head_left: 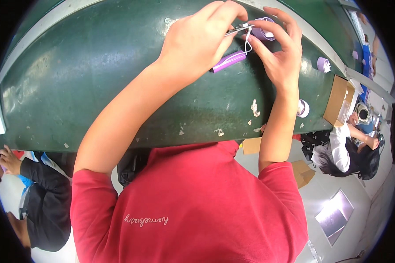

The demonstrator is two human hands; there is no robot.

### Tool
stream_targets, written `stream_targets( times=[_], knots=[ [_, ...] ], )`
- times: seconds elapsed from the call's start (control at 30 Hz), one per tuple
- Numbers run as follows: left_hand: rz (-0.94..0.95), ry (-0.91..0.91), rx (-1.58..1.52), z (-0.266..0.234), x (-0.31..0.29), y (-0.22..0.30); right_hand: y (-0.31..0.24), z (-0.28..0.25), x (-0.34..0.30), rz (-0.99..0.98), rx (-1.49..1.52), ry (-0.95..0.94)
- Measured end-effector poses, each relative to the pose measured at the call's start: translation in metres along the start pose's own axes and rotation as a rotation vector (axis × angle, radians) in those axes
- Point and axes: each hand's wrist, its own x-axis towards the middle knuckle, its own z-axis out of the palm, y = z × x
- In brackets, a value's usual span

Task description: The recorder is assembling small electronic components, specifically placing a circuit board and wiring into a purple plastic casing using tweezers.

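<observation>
Green table (96, 79) across the top, scuffed, dotted with white scraps (255, 108) near its front edge. Purple roll (323, 65) lying apart to the right, a white-and-purple roll (303, 108) nearer the edge, an open cardboard box (338, 100) at the table's right end. Seated people low on both sides, one in a white sleeve (340, 147) at right, one in dark clothes (44, 206) at left. Red shirt (188, 206) filling the lower middle, blocking the table's near edge.

Left hand (197, 41) curled, fingers pressed together on slim metal scissors (238, 30), blades pointing right. Right hand (278, 52) half open, fingertips pinching a purple tape roll (264, 31) and a white string (248, 41). Purple cylinder (229, 61) lying on the table just below both hands, under the string; touching or not, cannot tell.
</observation>
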Motion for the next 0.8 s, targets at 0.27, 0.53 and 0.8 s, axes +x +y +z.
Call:
stream_targets(
  times=[0.27,0.53,0.8],
  knots=[
    [0.035,-0.007,-0.003,0.004,-0.002,-0.004,0.000,0.003,-0.003,0.014,0.063,0.015],
    [0.008,0.026,0.044,0.002,0.000,-0.004,-0.001,0.006,-0.003,0.043,0.146,0.045],
    [0.029,0.066,-0.031,0.003,0.000,-0.012,0.003,0.009,-0.003,0.003,0.139,0.053]
  ],
)
